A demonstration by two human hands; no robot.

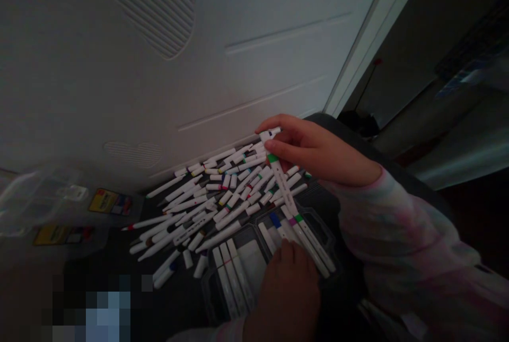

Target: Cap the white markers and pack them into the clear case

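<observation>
My right hand (302, 146) pinches the upper end of a white marker (282, 185) with a green band, thumb against index finger. This marker slants down toward a clear plastic case (207, 291), its lower end close to other markers there. A small white piece with a dark mark (274, 132) shows by the right fingertips; I cannot make out what it is. My left hand (292, 278) lies over the case with fingers curled on a blue-ended marker (275, 220), partly hidden. White markers (234, 273) stand in the case's left side, and green- and purple-banded ones (314, 246) in its right.
A large heap of loose white markers and caps (222, 193) covers the dark surface beyond the case. A white panel with raised hearts (238, 82) rises right behind it. At left are a clear plastic container (40, 199) and yellow-labelled packs (109, 201).
</observation>
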